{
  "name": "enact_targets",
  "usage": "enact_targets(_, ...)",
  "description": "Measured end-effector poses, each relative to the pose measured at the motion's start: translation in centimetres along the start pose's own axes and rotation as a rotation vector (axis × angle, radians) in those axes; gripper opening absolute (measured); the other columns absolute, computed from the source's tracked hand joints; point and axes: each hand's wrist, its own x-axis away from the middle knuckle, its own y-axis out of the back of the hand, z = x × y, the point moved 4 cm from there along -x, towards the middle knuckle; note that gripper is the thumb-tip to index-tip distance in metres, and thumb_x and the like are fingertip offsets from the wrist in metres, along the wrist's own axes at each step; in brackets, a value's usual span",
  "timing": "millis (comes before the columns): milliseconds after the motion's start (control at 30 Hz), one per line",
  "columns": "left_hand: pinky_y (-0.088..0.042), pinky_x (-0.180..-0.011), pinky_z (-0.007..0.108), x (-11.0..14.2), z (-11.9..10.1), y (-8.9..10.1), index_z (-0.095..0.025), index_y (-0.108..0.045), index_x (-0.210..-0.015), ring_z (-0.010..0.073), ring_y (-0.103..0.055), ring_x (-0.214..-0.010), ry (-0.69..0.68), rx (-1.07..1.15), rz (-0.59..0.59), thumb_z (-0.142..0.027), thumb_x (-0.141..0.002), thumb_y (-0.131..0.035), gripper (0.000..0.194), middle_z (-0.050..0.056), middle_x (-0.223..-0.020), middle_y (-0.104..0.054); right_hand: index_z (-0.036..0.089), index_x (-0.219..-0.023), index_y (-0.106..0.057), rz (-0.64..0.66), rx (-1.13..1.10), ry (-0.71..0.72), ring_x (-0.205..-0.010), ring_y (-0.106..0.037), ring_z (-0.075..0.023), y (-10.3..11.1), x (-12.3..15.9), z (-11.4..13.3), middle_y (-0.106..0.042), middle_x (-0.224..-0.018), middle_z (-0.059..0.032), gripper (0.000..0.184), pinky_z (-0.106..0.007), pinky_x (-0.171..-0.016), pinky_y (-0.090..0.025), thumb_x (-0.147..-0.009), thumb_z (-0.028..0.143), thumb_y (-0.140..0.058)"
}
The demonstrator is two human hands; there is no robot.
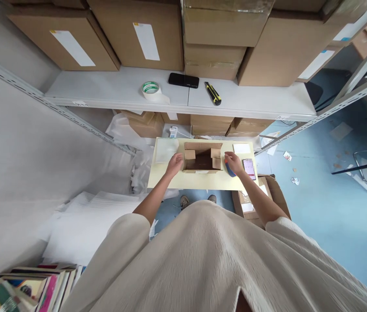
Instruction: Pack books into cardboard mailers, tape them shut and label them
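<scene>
An open brown cardboard box (pixel 199 170) stands on the pale yellow table (pixel 196 184), its flaps raised and its inside dark. Just off its left side is my left hand (pixel 174 164), fingers loosely bent with nothing seen in them. My right hand (pixel 233 163) is at the box's right, fingers also loosely bent and a small gap from the cardboard. Partly hidden under that hand lies a blue and orange object (pixel 230 170), its kind unclear. To its right is a phone (pixel 249 168) with a lit pinkish screen.
A translucent plastic sheet (pixel 165 150) and a white card (pixel 241 148) lie on the table. Above, a grey shelf (pixel 112 89) holds cartons, a tape roll (pixel 151 88), a black phone (pixel 183 80) and a utility knife (pixel 213 93). An open carton (pixel 276 195) sits below right.
</scene>
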Motion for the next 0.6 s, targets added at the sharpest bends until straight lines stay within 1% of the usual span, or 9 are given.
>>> enact_targets(33,-0.055,-0.123,0.049,-0.1,-1.0,-0.1,-0.023,-0.072,-0.145,0.0303,-0.072,-0.137,-0.087,-0.037,-0.013,-0.023,-0.093,-0.063,0.052,0.013,-0.146,-0.076,0.02,-0.144,-0.075,-0.018,0.026,0.056,-0.126,-0.076,-0.0348,0.2,-0.4,1.2,-0.077,-0.146,-0.02,0.071,-0.053,-0.113,-0.061,-0.109,0.073,-0.043)
enact_targets(67,-0.054,-0.125,0.049,-0.2,-2.0,-0.5,-0.022,-0.073,-0.144,0.0296,-0.072,-0.136,-0.173,-0.077,-0.007,-0.021,-0.094,-0.063,0.051,0.013,-0.145,-0.076,0.021,-0.141,-0.076,-0.002,0.056,0.12,-0.126,-0.076,-0.0337,0.1,-0.7,2.5,-0.078,-0.145,-0.0183,0.062,-0.052,-0.114,-0.06,-0.11,0.066,-0.046)
enact_targets(133,-0.053,-0.127,0.048,0.1,-3.7,-1.6,-0.021,-0.074,-0.142,0.0299,-0.071,-0.136,-0.312,-0.172,0.065,-0.02,-0.096,-0.065,0.047,0.013,-0.144,-0.076,0.021,-0.138,-0.079,0.123,0.152,0.271,-0.128,-0.075,-0.0322,-1.1,-0.9,5.2,-0.08,-0.142,-0.0156,0.049,-0.049,-0.116,-0.058,-0.111,0.05,-0.05)
enact_targets(167,-0.052,-0.127,0.048,0.3,-4.3,-2.3,-0.021,-0.075,-0.141,0.0311,-0.071,-0.137,-0.355,-0.228,0.118,-0.021,-0.097,-0.066,0.045,0.013,-0.144,-0.076,0.022,-0.138,-0.08,0.204,0.229,0.336,-0.13,-0.074,-0.0322,-2.0,-0.9,6.5,-0.081,-0.141,-0.0146,0.045,-0.049,-0.119,-0.056,-0.112,0.042,-0.051)
enact_targets(267,-0.048,-0.13,0.052,1.3,-4.5,-3.9,-0.023,-0.077,-0.142,0.0374,-0.066,-0.144,-0.393,-0.403,0.249,-0.027,-0.097,-0.073,0.046,0.014,-0.148,-0.074,0.023,-0.139,-0.083,0.439,0.482,0.444,-0.135,-0.072,-0.0335,-5.3,-0.4,8.6,-0.082,-0.143,-0.0127,0.043,-0.051,-0.124,-0.05,-0.108,0.025,-0.053)
enact_targets(367,-0.039,-0.136,0.059,2.6,-3.3,-4.6,-0.025,-0.075,-0.148,0.0442,-0.058,-0.153,-0.411,-0.523,0.298,-0.033,-0.092,-0.084,0.057,0.017,-0.156,-0.069,0.023,-0.139,-0.084,0.55,0.633,0.497,-0.133,-0.074,-0.0342,-7.8,0.1,9.1,-0.081,-0.143,-0.0145,0.045,-0.05,-0.124,-0.048,-0.104,0.018,-0.056)
enact_targets(433,-0.032,-0.139,0.063,3.4,-2.4,-4.8,-0.026,-0.074,-0.151,0.0463,-0.052,-0.158,-0.444,-0.571,0.312,-0.035,-0.089,-0.088,0.064,0.019,-0.159,-0.066,0.021,-0.134,-0.086,0.578,0.724,0.522,-0.13,-0.074,-0.0361,-8.7,0.3,8.8,-0.083,-0.135,-0.0173,0.042,-0.052,-0.126,-0.044,-0.101,0.017,-0.06)
enact_targets(500,-0.026,-0.141,0.066,3.9,-1.8,-5.0,-0.027,-0.073,-0.153,0.0467,-0.046,-0.163,-0.475,-0.594,0.304,-0.036,-0.089,-0.089,0.066,0.019,-0.163,-0.062,0.02,-0.128,-0.087,0.569,0.798,0.534,-0.13,-0.072,-0.0387,-8.9,0.4,8.2,-0.084,-0.126,-0.0187,0.038,-0.056,-0.131,-0.038,-0.098,0.018,-0.064)
enact_targets(600,-0.016,-0.143,0.07,3.9,-1.7,-5.0,-0.028,-0.075,-0.15,0.0481,-0.034,-0.171,-0.503,-0.577,0.27,-0.037,-0.088,-0.091,0.064,0.019,-0.17,-0.056,0.022,-0.127,-0.086,0.489,0.784,0.507,-0.137,-0.064,-0.0427,-7.8,0.3,7.2,-0.083,-0.122,-0.0186,0.038,-0.064,-0.137,-0.026,-0.094,0.022,-0.068)
